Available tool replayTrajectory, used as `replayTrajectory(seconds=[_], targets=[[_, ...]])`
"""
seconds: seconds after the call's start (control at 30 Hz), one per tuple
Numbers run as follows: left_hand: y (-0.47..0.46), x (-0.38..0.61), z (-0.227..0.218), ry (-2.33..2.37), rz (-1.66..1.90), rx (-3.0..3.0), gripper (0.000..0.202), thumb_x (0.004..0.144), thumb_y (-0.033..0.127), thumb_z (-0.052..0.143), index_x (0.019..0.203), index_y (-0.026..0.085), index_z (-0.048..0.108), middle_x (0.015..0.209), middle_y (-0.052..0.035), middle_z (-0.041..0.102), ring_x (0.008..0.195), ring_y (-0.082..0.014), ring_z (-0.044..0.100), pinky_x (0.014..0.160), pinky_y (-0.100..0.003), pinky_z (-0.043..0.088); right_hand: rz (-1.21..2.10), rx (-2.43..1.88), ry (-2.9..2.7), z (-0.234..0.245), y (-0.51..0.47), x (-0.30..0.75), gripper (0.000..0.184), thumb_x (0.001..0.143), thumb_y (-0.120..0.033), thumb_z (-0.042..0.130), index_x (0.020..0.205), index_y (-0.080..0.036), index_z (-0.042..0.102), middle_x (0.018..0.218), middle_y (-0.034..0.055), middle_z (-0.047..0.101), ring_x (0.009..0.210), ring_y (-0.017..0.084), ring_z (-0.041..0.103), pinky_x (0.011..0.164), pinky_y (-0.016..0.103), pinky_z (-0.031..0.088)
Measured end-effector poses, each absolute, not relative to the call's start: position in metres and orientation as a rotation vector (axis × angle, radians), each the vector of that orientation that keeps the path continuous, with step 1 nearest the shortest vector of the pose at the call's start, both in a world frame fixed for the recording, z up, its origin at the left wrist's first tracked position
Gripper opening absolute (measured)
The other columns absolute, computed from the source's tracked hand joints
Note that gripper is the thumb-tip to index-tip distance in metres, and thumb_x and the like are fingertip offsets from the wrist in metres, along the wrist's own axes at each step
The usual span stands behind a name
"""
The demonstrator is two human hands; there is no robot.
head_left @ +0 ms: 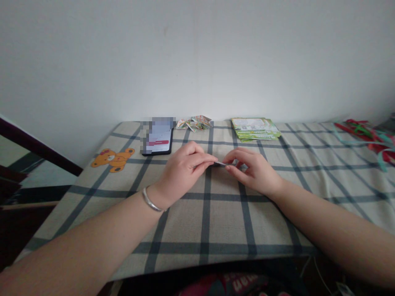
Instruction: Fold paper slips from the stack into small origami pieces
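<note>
My left hand point(182, 168) and my right hand point(251, 170) meet over the middle of the checked tablecloth point(216, 213). Both pinch a small folded piece of paper point(221, 163) between thumb and fingertips, held low over the cloth. Most of the paper is hidden by the fingers. A silver bangle point(150, 201) sits on my left wrist. Farther back lie several small folded paper pieces point(195, 123) in a little heap and a stack of green printed sheets point(254, 128).
A phone point(156, 137) with a lit screen lies at the back left of the table, near a bear print point(112, 158) on the cloth. Red and green ribbons point(370, 137) trail at the far right. A white wall stands behind the table.
</note>
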State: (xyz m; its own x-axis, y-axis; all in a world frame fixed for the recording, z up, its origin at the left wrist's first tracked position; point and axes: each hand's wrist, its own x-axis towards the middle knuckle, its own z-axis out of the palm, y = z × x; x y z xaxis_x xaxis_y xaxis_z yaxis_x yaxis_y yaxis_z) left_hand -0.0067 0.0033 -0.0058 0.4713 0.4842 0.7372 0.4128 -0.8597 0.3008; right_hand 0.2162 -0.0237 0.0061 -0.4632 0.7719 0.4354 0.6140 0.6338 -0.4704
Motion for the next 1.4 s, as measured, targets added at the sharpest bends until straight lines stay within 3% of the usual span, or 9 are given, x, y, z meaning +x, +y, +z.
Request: replayTrajectory(seconds=[0.17, 0.4, 0.5, 0.63, 0.87, 1.1, 1.23, 1.4], targets=[[0.000, -0.006, -0.005, 0.758, 1.290, 2.664, 0.018, 0.089, 0.014, 0.058, 0.099, 0.021, 0.071, 0.083, -0.0021, 0.057, 0.078, -0.0121, 0.056, 0.069, -0.025, 0.048, 0.405, -1.141, -2.255, 0.006, -0.026, 0.214, 0.020, 0.090, -0.029, 0.055, 0.106, -0.020, 0.063, 0.094, 0.0036, 0.069, 0.079, 0.014, 0.065, 0.066, 0.026, 0.051], [-0.002, -0.005, -0.003, 0.686, 1.181, 2.713, 0.019, 0.091, 0.014, 0.054, 0.103, 0.020, 0.068, 0.094, -0.0047, 0.062, 0.090, -0.0140, 0.059, 0.081, -0.029, 0.051, 0.301, -1.036, -2.205, -0.005, -0.021, 0.213, 0.048, 0.085, -0.032, 0.064, 0.130, -0.023, 0.049, 0.120, 0.0105, 0.061, 0.099, 0.021, 0.063, 0.070, 0.032, 0.057], [-0.003, -0.004, -0.002, 0.660, 1.176, 2.736, 0.020, 0.091, 0.014, 0.054, 0.105, 0.019, 0.067, 0.097, -0.0054, 0.064, 0.093, -0.0152, 0.060, 0.083, -0.031, 0.051, 0.268, -0.976, -2.226, -0.006, -0.019, 0.213, 0.041, 0.086, -0.029, 0.063, 0.125, -0.023, 0.053, 0.126, 0.0102, 0.059, 0.111, 0.023, 0.059, 0.075, 0.033, 0.058], [-0.002, -0.004, -0.002, 0.662, 1.197, 2.767, 0.018, 0.091, 0.016, 0.055, 0.103, 0.020, 0.066, 0.097, -0.0050, 0.065, 0.094, -0.0158, 0.060, 0.085, -0.033, 0.051, 0.249, -0.995, -2.171, -0.005, -0.019, 0.213, 0.026, 0.086, -0.021, 0.060, 0.113, -0.023, 0.059, 0.123, 0.0080, 0.062, 0.109, 0.022, 0.060, 0.077, 0.034, 0.058], [-0.003, -0.005, 0.001, 0.665, 1.181, 2.930, 0.014, 0.089, 0.017, 0.057, 0.098, 0.021, 0.067, 0.096, -0.0039, 0.066, 0.093, -0.0173, 0.058, 0.091, -0.038, 0.048, 0.259, -1.059, -2.029, -0.008, -0.019, 0.212, 0.047, 0.083, -0.019, 0.063, 0.128, -0.023, 0.049, 0.117, 0.0082, 0.064, 0.102, 0.021, 0.063, 0.067, 0.031, 0.060], [-0.004, -0.006, 0.003, 0.808, 1.095, 3.109, 0.013, 0.086, 0.013, 0.057, 0.091, 0.021, 0.066, 0.101, -0.0022, 0.067, 0.096, -0.0201, 0.058, 0.095, -0.043, 0.044, 0.245, -0.994, -1.983, -0.006, -0.019, 0.212, 0.033, 0.084, -0.013, 0.058, 0.115, -0.025, 0.058, 0.129, 0.0076, 0.058, 0.113, 0.021, 0.058, 0.070, 0.031, 0.061], [-0.001, -0.004, -0.002, 0.863, 1.054, 2.971, 0.018, 0.085, 0.012, 0.056, 0.101, 0.019, 0.062, 0.106, -0.0046, 0.065, 0.097, -0.0203, 0.060, 0.088, -0.038, 0.049, 0.209, -1.027, -2.013, -0.006, -0.017, 0.214, 0.029, 0.084, -0.016, 0.061, 0.111, -0.024, 0.061, 0.121, 0.0083, 0.062, 0.110, 0.023, 0.059, 0.071, 0.034, 0.060], [0.001, -0.004, -0.003, 0.824, 1.003, 2.823, 0.025, 0.085, 0.007, 0.054, 0.107, 0.019, 0.058, 0.109, -0.0042, 0.063, 0.101, -0.0180, 0.059, 0.091, -0.035, 0.050, 0.165, -1.002, -2.080, -0.005, -0.016, 0.215, 0.017, 0.085, -0.016, 0.062, 0.099, -0.024, 0.066, 0.110, 0.0064, 0.067, 0.105, 0.021, 0.061, 0.086, 0.039, 0.055]])
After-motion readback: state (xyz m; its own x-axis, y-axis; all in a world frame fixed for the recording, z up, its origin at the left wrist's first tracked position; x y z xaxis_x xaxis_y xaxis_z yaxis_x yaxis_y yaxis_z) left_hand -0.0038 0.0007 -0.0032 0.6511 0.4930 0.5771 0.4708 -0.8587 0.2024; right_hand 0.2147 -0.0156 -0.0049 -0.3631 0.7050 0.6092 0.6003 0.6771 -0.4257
